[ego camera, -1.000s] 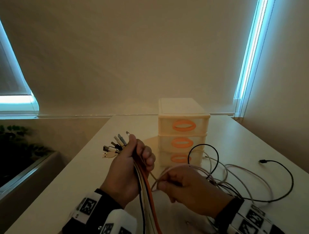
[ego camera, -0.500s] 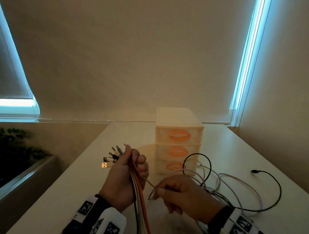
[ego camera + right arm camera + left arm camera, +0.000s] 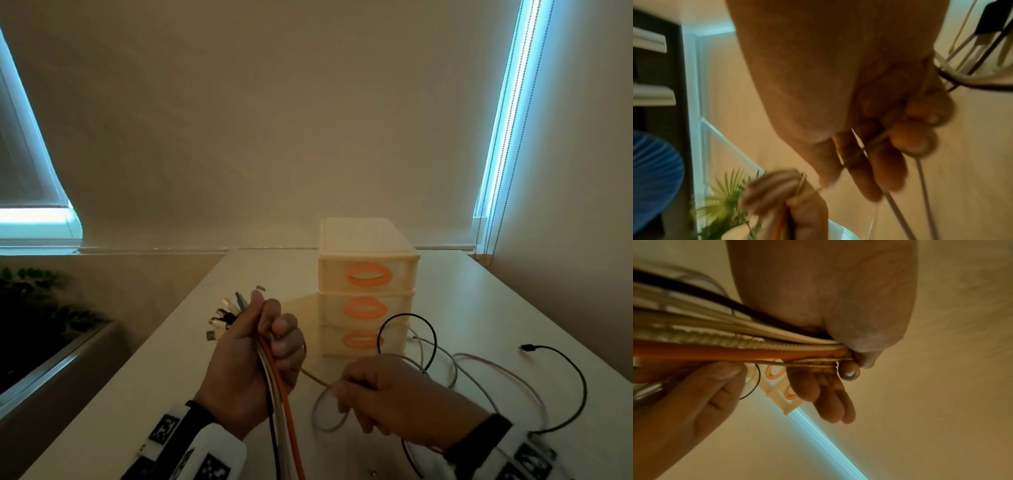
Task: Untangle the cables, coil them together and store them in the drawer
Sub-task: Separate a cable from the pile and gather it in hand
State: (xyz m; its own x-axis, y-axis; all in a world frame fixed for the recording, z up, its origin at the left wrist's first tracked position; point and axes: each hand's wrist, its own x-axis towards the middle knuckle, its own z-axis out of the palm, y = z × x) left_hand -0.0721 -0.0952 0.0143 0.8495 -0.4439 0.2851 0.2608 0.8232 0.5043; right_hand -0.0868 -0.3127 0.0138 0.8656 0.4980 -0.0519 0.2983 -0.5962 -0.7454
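Observation:
My left hand (image 3: 260,346) grips a bundle of cables (image 3: 284,404), orange, white and black, with their plugs (image 3: 227,318) fanning out above the fist. The left wrist view shows the same cable bundle (image 3: 735,347) pressed between thumb and fingers. My right hand (image 3: 373,397) pinches a thin pale cable (image 3: 320,407) that loops below it; its fingers (image 3: 906,141) curl round thin strands. Loose cables (image 3: 479,380), black and pale, trail over the table to the right. A cream drawer unit (image 3: 368,291) with three orange handles stands behind the hands, drawers closed.
The white table (image 3: 137,394) runs to a wall with bright window strips on both sides. A black plug end (image 3: 525,347) lies at the right. Dark plants (image 3: 30,308) stand past the table's left edge.
Both hands have dropped slightly in view and the right hand has drawn the pale cable into a loop below its fingers. The left hand still holds the bundle.

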